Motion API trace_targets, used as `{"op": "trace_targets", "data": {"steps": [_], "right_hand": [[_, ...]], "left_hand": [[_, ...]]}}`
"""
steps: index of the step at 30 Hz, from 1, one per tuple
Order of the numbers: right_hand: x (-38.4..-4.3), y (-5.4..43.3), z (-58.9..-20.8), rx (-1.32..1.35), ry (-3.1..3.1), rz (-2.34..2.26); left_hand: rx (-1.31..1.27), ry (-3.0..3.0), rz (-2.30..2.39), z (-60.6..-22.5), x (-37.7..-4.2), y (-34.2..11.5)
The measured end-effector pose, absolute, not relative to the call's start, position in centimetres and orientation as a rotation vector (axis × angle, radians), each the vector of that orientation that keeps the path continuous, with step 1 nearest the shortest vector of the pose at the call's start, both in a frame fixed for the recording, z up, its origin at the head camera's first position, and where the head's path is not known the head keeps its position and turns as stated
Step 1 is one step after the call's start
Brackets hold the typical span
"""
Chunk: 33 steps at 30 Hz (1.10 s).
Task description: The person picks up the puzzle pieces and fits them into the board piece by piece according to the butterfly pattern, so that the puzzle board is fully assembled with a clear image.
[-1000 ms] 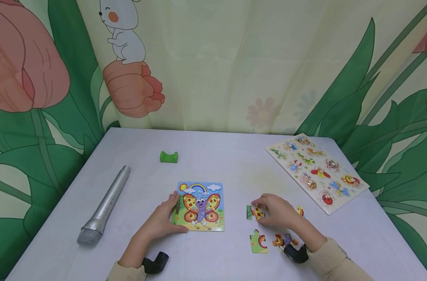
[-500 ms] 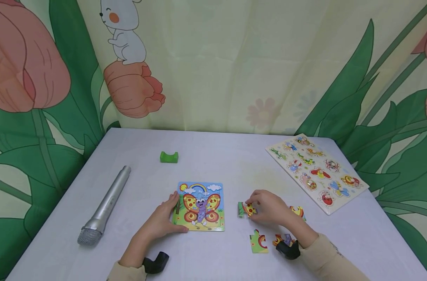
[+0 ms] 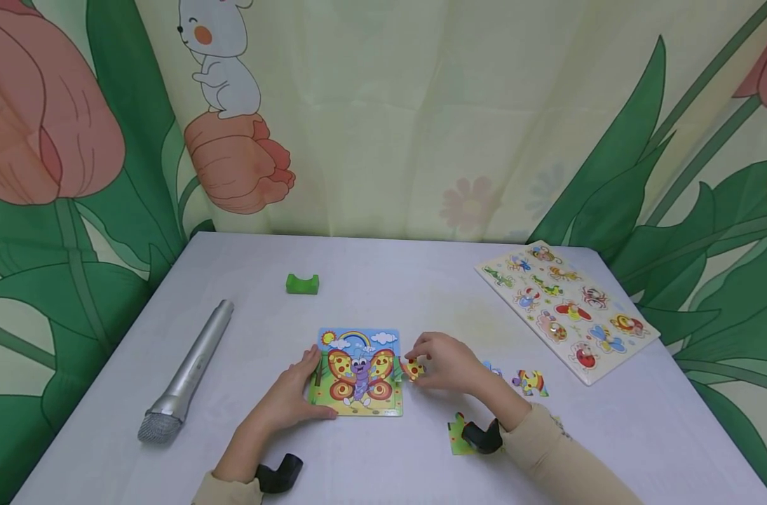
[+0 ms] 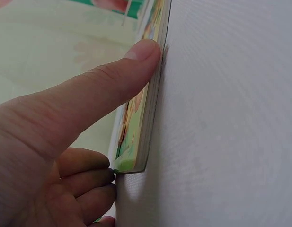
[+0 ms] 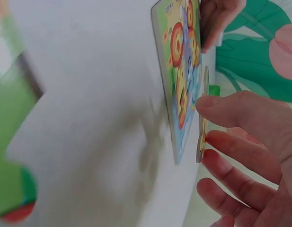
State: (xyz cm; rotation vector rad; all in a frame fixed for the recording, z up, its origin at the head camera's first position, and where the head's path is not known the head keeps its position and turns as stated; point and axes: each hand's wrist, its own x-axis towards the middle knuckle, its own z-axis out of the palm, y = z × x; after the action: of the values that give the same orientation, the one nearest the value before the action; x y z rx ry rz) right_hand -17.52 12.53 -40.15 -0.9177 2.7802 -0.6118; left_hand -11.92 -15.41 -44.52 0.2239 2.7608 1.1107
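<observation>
My left hand [image 3: 290,395] holds the square butterfly jigsaw board [image 3: 383,338] by its near left corner. In the left wrist view the thumb presses the board's near edge [image 4: 142,151], while the other fingers bend against its left side. Just off the board's right edge, my right hand [image 3: 451,361] pinches a jigsaw piece [image 3: 413,369] showing a red and yellow wing. The right wrist view shows this piece [image 5: 202,142] edge-on between thumb and fingers, raised off the table. A green piece [image 3: 456,436] lies nearer, partly covered by the black wrist camera [image 3: 484,436].
Another loose jigsaw piece [image 3: 531,383] lies right of the right forearm, and a blue one [image 3: 493,367] is mostly hidden behind it. An insect picture board [image 3: 569,308] lies far right. A silver microphone [image 3: 186,372] lies left, and a green block [image 3: 302,284] sits behind.
My right hand has moved left with the pinched piece, from beside the loose pieces up to the board's right edge. The left hand and board have stayed in place.
</observation>
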Motion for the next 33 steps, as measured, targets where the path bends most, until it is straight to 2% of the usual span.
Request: {"op": "trace_targets", "data": {"steps": [15, 33], "right_hand": [[-18.1, 6.5, -40.6, -1.096, 2.721, -0.525], [-18.6, 1.9, -41.2, -1.078, 2.742, -0.492]], "left_hand": [[0.254, 2.746, 1.133, -44.5, -11.8, -15.7], [0.288, 2.724, 1.17, -44.2, -11.8, -15.9]]}}
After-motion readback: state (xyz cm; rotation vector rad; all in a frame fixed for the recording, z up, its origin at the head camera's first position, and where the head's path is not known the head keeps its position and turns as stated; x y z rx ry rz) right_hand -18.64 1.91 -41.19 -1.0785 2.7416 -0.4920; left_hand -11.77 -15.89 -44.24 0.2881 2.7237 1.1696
